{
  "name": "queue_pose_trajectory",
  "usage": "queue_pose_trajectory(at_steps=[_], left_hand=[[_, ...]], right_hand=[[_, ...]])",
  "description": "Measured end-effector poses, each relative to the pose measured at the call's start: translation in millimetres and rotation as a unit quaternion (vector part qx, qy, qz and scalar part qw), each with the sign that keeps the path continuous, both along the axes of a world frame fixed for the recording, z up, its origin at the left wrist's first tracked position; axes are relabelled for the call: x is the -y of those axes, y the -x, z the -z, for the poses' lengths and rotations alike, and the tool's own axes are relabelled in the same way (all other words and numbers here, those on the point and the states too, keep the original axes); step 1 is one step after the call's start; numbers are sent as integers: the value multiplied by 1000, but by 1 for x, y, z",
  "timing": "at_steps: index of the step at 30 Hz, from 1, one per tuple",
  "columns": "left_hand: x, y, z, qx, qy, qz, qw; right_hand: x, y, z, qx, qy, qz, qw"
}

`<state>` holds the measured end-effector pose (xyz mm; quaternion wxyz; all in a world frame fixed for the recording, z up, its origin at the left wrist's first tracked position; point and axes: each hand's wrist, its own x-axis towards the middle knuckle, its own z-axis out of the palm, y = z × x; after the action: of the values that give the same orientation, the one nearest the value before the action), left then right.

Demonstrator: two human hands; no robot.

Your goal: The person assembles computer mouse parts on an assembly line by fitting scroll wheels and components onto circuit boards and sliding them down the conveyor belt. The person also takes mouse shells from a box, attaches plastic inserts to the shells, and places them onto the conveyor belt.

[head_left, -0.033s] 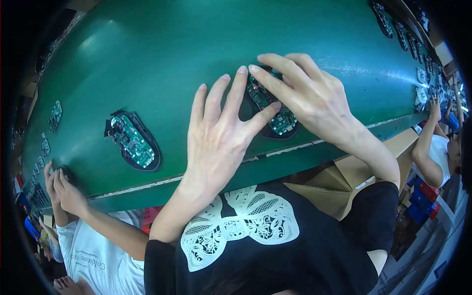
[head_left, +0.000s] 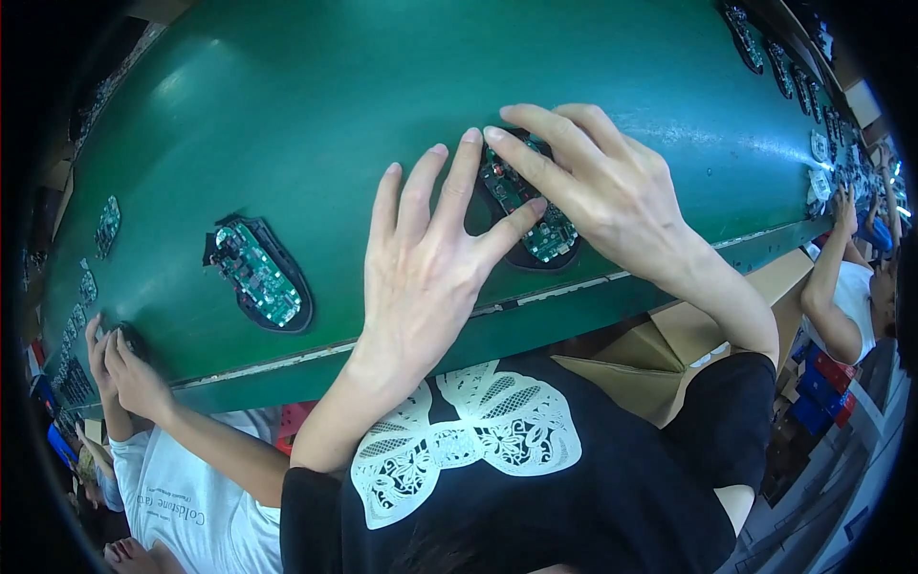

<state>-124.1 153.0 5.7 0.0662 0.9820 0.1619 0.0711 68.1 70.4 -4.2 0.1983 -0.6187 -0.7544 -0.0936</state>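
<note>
My left hand [head_left: 424,258] is spread over the green bench, its thumb resting on a green circuit board [head_left: 550,237]. The board sits in a black rounded shell [head_left: 545,265] that looks like a computer mouse base. From the right, my right hand [head_left: 607,177] reaches over the same shell, fingers extended and apart, with the index fingertip at its far end beside my left index fingertip. My right thumb is hidden, and both hands cover parts of the board. To the left lies a second black shell [head_left: 304,308] with a circuit board [head_left: 256,275] in it, untouched.
The green bench [head_left: 335,124] has a worn front edge. More boards [head_left: 108,226] lie at the far left, near a co-worker's hands [head_left: 134,378]. Several filled shells [head_left: 741,38] line the far right, where another person's arm [head_left: 830,249] reaches in. An open cardboard box [head_left: 650,359] stands below the edge.
</note>
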Motion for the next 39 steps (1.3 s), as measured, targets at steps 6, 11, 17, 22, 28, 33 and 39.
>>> queue_pose_trajectory(at_steps=[6, 11, 17, 22, 28, 33, 39], left_hand=[[5, -5, 6, 16, 13, -6, 1000], [3, -3, 19, 67, 15, -2, 998], [-24, 10, -21, 201, 89, -73, 973], [-44, 30, -41, 205, 68, -145, 966], [-44, 77, -50, 16, 62, -249, 966], [-33, 105, -59, -120, 64, -286, 948], [-35, 94, -55, -85, 93, -269, 955]], right_hand=[[35, -9, -9, -120, 72, 28, 990], [41, -4, -16, -385, 105, 171, 901], [53, 8, -6, -205, 63, 128, 968], [59, 32, 6, -147, 77, 53, 985], [42, -22, 29, -98, 32, 150, 983], [28, -119, 41, -108, 5, 243, 964], [10, -180, 50, -89, 4, 262, 961]])
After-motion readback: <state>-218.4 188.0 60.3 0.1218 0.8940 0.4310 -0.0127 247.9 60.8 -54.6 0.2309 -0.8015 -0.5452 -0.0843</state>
